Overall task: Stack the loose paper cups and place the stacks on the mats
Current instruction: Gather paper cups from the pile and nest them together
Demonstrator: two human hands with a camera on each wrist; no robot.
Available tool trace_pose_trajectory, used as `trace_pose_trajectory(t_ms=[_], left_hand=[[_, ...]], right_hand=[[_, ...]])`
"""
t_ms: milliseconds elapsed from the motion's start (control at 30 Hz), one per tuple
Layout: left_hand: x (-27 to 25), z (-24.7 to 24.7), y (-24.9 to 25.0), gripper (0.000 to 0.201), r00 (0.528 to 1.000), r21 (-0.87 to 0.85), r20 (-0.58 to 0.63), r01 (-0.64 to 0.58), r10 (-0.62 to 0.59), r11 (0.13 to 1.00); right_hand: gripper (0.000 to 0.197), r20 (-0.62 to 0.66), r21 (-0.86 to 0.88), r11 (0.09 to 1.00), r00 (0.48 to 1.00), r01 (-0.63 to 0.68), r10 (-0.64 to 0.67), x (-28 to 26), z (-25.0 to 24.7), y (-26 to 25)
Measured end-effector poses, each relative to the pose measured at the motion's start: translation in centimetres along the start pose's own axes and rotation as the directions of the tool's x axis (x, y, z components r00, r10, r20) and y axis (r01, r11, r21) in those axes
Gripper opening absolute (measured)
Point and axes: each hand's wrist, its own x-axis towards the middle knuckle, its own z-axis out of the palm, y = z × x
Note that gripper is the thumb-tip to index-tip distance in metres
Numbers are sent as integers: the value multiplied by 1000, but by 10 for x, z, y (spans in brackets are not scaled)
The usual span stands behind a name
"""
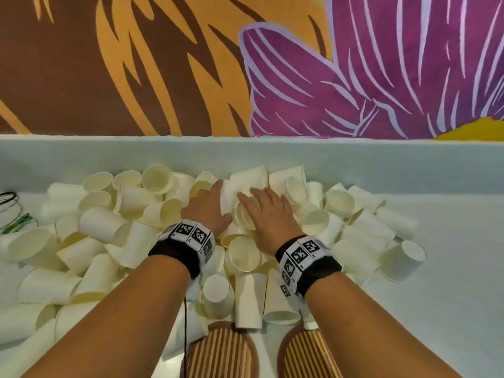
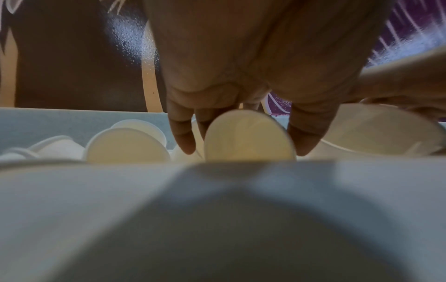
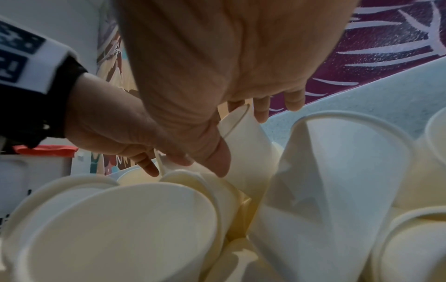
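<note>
Painted leaves in orange, brown and purple fill the wall behind a pale table (image 1: 450, 241), where a heap of loose paper cups (image 1: 114, 241) lies tumbled on its sides and rims, not one of them yet stacked.

Both hands are sunk into the far middle of the heap. The left hand (image 1: 210, 211) curls its fingers (image 2: 183, 137) over a white cup (image 1: 229, 197) lying on its side, its long axis running away from the person toward the wall; in the left wrist view the fingers sit either side of a cup's round end, so the grip looks narrow and closing on that cup. The right hand (image 1: 268, 214) lies just beside it, fingers spread fairly wide and bent down over a cup (image 1: 245, 214) whose open mouth faces the person. Whether it has truly taken hold cannot be told from any view.

The two cups lie between the hands, touching or nearly so, and the likely next move is to nest one into the other (the mouth of the right hand's cup would have to turn toward the base of the left's).

Two striped mats (image 1: 223, 350) wait on the near side of the heap, between the forearms, both bare. A bundle of green and black cord (image 1: 16, 222) lies left of the heap.
</note>
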Motion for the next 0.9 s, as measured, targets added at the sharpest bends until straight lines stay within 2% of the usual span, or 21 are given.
trace_pose_trajectory(t_ms=[100,233,300,367,467,533,633,700,767,833,900], left_hand=[[0,-4,-1,89,999,-59,-38,21,-23,998],[-11,-21,0,98,991,-274,-121,29,-64,961],[-19,-30,3,94,979,-418,-186,1,-87,908],[-26,-36,4,81,965,-528,-230,-12,-129,849],[-34,-40,2,67,936,-645,-263,11,-235,764],[-38,-41,-1,66,920,-753,-248,15,-304,658],[-48,-41,-3,67,910,-919,-149,16,-386,394],[-57,-41,-3,71,923,-979,-47,33,-381,201],[-64,-41,-1,64,948,-998,28,45,-316,47],[-73,-41,5,46,965,-998,65,61,-252,-24],[-80,-40,11,39,969,-988,150,139,-196,-64]], right_hand=[[86,-114,26,1000,993,-3,6,1,-4,3],[83,-217,309,949,967,-58,130,-2,-20,15],[84,-207,481,874,961,-63,183,-4,-31,19],[84,-178,626,777,960,-60,217,-8,-42,19],[78,-105,759,645,960,-92,260,-18,-62,14],[75,-71,810,577,957,-109,281,-24,-70,10],[70,-81,850,520,953,-86,292,-32,-78,3],[68,-87,862,501,956,-69,280,-36,-79,-3],[68,-87,876,480,960,-53,266,-38,-80,-9],[69,-78,894,447,964,-47,256,-40,-78,-14],[71,-42,916,398,980,-40,195,-40,-76,-18]])
